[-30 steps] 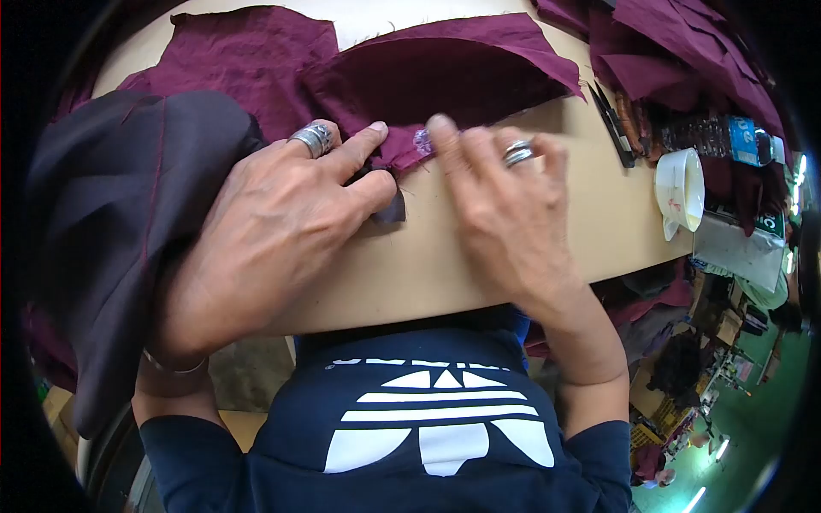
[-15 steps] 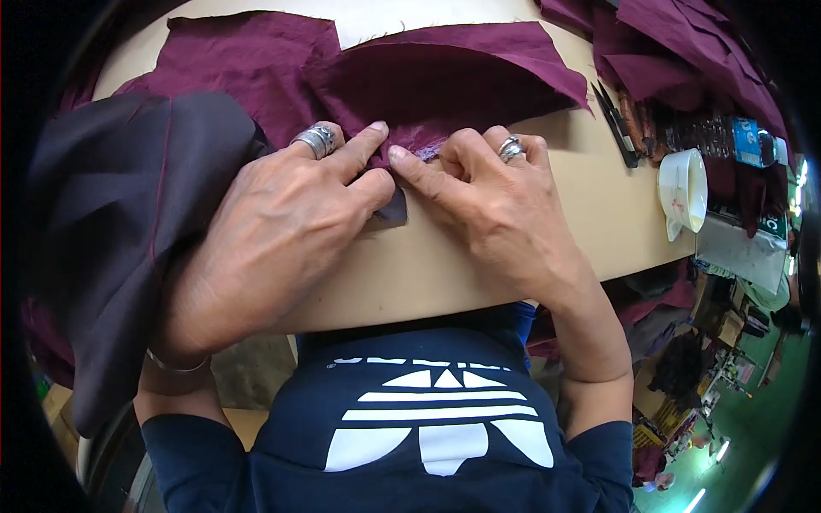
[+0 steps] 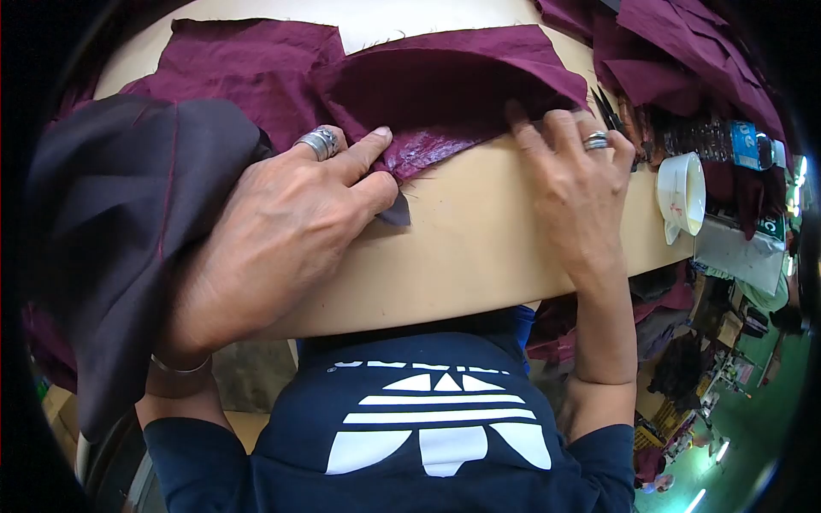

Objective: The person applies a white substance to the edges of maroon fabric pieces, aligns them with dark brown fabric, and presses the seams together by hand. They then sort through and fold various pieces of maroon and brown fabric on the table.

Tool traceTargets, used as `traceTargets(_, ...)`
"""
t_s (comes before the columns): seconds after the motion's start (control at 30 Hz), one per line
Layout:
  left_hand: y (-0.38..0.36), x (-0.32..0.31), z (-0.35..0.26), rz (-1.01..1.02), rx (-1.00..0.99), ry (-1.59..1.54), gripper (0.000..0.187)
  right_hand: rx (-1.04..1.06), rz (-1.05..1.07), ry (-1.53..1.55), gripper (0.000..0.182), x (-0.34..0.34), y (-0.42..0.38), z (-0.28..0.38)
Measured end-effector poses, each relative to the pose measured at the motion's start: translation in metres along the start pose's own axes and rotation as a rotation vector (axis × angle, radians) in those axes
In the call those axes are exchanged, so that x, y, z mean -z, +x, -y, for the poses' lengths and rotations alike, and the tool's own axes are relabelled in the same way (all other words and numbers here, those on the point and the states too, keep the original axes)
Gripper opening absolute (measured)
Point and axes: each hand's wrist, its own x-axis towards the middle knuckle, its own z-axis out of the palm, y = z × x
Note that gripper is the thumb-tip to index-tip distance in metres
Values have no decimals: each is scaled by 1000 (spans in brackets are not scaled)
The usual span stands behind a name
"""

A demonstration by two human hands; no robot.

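My left hand [image 3: 286, 218] holds down the near edge of a maroon fabric piece [image 3: 248, 64], its thumb and forefinger close together at the cloth. A shiny whitish smear lies along that edge, just right of the fingertips. A small dark grey tip of cloth [image 3: 396, 211] pokes out below the thumb. Over my left wrist hangs a bundle of dark grey cloth [image 3: 103, 214] with a maroon seam line. My right hand [image 3: 575, 175] is over the table by the fabric's right end, one finger stretched out and the others bent, with nothing seen in it.
Black-handled scissors or snips [image 3: 609, 111] lie at the right, beside a clear plastic bottle [image 3: 701, 141]. A small white cup [image 3: 671, 195] stands at the table's [image 3: 479, 248] right edge. More maroon cloth [image 3: 676, 51] is piled at the back right.
My right hand has moved right, away from my left hand, uncovering the smeared fabric edge. The left hand stays almost in place on the cloth.
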Motion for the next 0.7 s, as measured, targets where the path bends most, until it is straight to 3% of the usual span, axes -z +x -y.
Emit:
traceTargets(0.23, 0, 1, 2, -7, -35, 8, 9, 171, 5, 270, 41, 13, -4, 28)
traceTargets(0.37, -1, -3, 3, -30, -44, -4, 8, 14, 2, 191, 39, 5, -6, -6)
traceTargets(0.5, 0, -5, 2, -52, -44, -44, 16, -2, -361, 549, 48, 21, 14, -26)
traceTargets(0.63, 6, -27, -2, -149, -57, -73, 23, 170, -200, 583, 67, 39, 65, -11)
traceTargets(0.7, 6, -24, -4, -179, -45, -94, 25, 236, -66, 485, 78, 9, 84, -7)
